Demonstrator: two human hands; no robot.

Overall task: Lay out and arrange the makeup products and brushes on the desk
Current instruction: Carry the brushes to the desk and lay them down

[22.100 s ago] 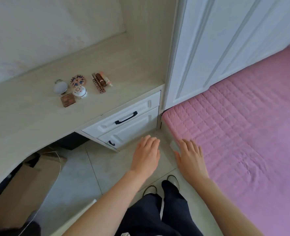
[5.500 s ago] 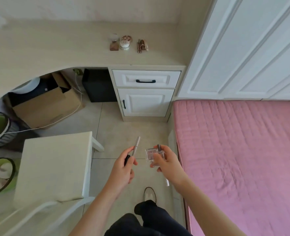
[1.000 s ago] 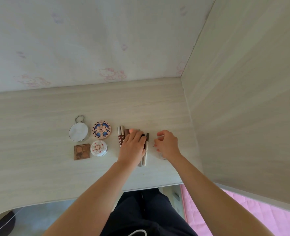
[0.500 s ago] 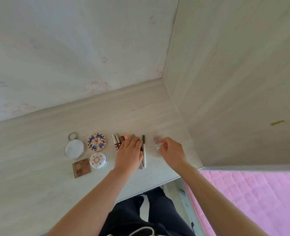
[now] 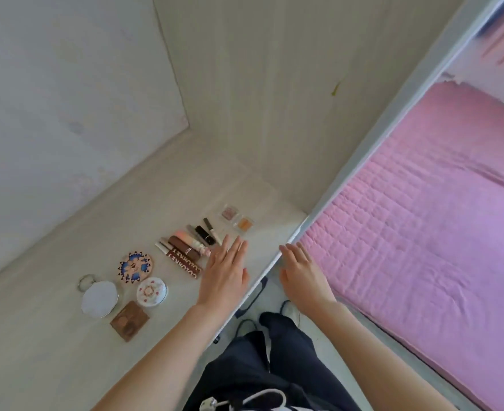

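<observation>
A pale wood worktop (image 5: 46, 360) sits in a corner. A light wall (image 5: 67, 84) is behind it and a pink bed (image 5: 422, 232) is off to the right.

The makeup lies in a line on the worktop. At the left end is a round mirror (image 5: 99, 298) with a ring on top. Near it are a round case with blue flowers (image 5: 135, 266), a white round case (image 5: 151, 292) and a brown square case (image 5: 129, 320). To their right, some tubes (image 5: 182, 253) lie side by side and touch. Next come a black lipstick (image 5: 204, 235) and a thin stick (image 5: 212, 231). A pink pot (image 5: 230, 213) and an orange pot (image 5: 245, 223) sit at the right end.

The left grip (image 5: 225, 272) is flat, with its fingers straight and close together. It holds nothing. It is over the worktop, just right of the tubes, and its fingertips point at the pots. I cannot tell if it touches the worktop.

The right grip (image 5: 302, 272) is flat too and holds nothing. It is past the worktop's edge, between the worktop and the bed, apart from all the makeup.
</observation>
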